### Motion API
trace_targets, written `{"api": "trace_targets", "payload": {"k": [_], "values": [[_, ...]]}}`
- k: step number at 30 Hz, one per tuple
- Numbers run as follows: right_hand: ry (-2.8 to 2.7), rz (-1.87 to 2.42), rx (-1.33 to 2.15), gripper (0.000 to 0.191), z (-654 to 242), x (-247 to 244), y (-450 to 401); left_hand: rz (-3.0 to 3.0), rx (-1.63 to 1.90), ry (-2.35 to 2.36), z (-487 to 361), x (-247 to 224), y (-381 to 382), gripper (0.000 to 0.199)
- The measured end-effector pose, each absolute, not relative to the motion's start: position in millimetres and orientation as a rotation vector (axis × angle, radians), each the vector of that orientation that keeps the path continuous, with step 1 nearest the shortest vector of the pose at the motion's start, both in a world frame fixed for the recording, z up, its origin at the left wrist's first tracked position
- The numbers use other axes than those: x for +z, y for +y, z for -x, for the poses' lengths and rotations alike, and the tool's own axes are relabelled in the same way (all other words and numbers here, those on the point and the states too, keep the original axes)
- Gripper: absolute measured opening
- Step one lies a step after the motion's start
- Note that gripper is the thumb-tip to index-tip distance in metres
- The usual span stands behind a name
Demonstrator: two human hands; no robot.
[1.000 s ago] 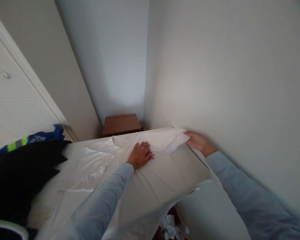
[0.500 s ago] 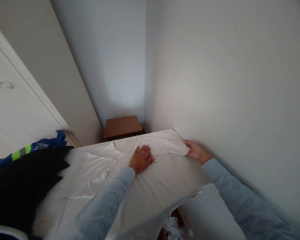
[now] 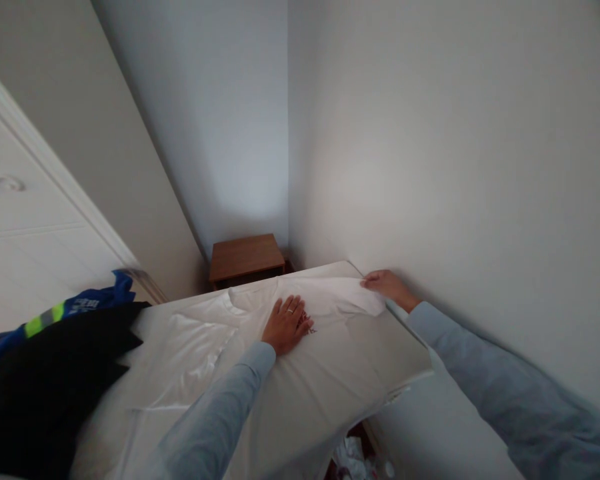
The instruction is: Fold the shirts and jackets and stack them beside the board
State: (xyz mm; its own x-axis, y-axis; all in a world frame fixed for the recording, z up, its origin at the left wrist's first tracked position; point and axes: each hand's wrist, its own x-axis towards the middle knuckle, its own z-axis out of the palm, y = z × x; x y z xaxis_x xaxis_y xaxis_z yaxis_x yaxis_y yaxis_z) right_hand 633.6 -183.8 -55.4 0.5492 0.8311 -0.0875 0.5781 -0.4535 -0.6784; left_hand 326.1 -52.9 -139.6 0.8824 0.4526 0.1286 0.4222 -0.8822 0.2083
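A white T-shirt (image 3: 325,360) with a small dark red print lies spread over a pale board (image 3: 405,347). My left hand (image 3: 286,325), a ring on one finger, rests flat on the shirt beside the print, which it partly covers. Near the board's far right corner, my right hand (image 3: 383,285) pinches the edge of the shirt's sleeve between thumb and fingers. Soft wrinkles run across the shirt, and its other sleeve lies toward the left.
Black cloth (image 3: 45,373) and a blue garment with a yellow-green stripe (image 3: 87,300) lie at the left. A brown wooden stand (image 3: 247,257) is in the corner. The wall (image 3: 455,167) rises close on the right. White items (image 3: 353,460) sit below the board.
My right hand has shifted from the sleeve's end to its far edge, slightly up and left. The sleeve now lies flatter. My left hand remains on the shirt.
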Motion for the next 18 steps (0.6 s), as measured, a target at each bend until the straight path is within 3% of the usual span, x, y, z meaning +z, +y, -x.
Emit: {"api": "trace_targets", "payload": {"k": [4,10,14,18], "values": [[-1.438,2.337,0.103,0.024,-617,-19,-170,-2.862,0.266,0.681,-327,-138,-54,0.067],[-1.478,2.292,0.031,0.023,-604,6,-145,-2.855,0.27,0.682,-327,-139,-55,0.066],[-1.3,2.321,0.369,0.015,-621,3,-137,-2.844,0.308,0.673,-326,-140,-54,0.065],[-1.037,2.055,0.956,0.029,-637,-3,-147,-2.838,0.312,0.666,-327,-140,-54,0.065]]}}
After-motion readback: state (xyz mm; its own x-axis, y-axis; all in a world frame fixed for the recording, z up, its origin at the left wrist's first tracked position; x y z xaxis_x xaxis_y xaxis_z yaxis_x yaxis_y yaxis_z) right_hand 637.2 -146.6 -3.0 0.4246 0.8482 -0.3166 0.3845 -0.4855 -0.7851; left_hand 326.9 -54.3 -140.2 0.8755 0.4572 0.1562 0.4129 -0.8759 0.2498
